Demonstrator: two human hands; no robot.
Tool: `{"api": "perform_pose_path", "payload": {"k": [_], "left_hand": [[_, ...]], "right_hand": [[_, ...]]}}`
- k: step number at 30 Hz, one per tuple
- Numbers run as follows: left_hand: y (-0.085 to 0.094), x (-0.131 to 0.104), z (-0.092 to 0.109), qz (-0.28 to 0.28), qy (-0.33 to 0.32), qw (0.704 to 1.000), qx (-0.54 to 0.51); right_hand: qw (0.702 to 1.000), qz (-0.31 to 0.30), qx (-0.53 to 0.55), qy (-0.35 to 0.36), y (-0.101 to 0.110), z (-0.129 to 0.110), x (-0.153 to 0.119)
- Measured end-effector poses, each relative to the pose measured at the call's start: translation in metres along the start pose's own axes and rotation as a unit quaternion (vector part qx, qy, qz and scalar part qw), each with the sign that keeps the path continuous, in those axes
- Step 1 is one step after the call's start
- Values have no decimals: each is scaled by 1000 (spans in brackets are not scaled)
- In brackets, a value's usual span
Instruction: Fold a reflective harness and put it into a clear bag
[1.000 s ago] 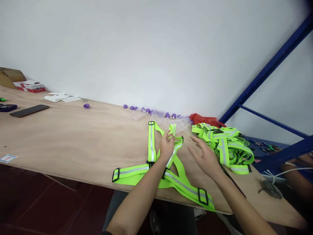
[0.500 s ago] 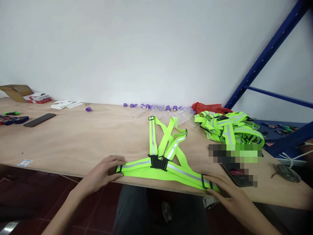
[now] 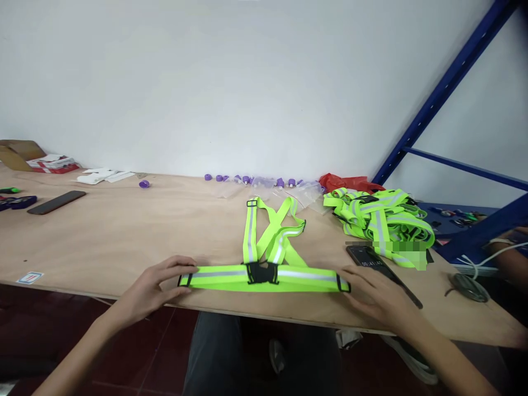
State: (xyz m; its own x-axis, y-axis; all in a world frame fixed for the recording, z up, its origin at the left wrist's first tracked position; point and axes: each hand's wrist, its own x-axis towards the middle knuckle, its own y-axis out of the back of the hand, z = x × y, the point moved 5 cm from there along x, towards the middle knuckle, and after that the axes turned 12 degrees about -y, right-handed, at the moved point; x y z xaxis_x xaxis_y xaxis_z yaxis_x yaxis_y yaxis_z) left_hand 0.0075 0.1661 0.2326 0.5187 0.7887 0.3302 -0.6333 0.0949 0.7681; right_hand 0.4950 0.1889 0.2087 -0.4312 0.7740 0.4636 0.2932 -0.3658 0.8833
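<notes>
A neon-green reflective strap vest [image 3: 272,258] lies flat on the plywood table [image 3: 124,236]. Its waist band runs straight left to right, with a black buckle in the middle. Two shoulder straps reach away from me toward the wall. My left hand [image 3: 159,286] pinches the band's left end near its black slider. My right hand [image 3: 371,294] presses down on the band's right end. Both hands sit close to the table's near edge.
A heap of more green vests [image 3: 381,220] lies to the right, with a black phone [image 3: 373,264] in front of it. Purple caps [image 3: 247,179] and clear bags line the wall. Another phone [image 3: 55,202] lies far left. A blue rack [image 3: 445,93] stands at the right.
Both hands moved from the shoulder straps to the ends of the waist band and pulled it out straight along the table's near edge.
</notes>
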Motion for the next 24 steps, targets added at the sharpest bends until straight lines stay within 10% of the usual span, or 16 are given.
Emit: {"api": "perform_pose_path", "payload": {"k": [11,16,20,24], "left_hand": [[-28,-24,-4,-15,42,997,59],[-29,-19,3,18,55,997,51],[-27,-16,5,60,79,995,-21],[-28,-22,-3,192,109,969,-112]], "right_hand": [[994,-46,27,-94,-12,-15,-17],[982,140,54,-113,-4,-98,8],[992,76,93,-41,-27,-177,31],[996,2,82,-32,-50,-193,38]]}}
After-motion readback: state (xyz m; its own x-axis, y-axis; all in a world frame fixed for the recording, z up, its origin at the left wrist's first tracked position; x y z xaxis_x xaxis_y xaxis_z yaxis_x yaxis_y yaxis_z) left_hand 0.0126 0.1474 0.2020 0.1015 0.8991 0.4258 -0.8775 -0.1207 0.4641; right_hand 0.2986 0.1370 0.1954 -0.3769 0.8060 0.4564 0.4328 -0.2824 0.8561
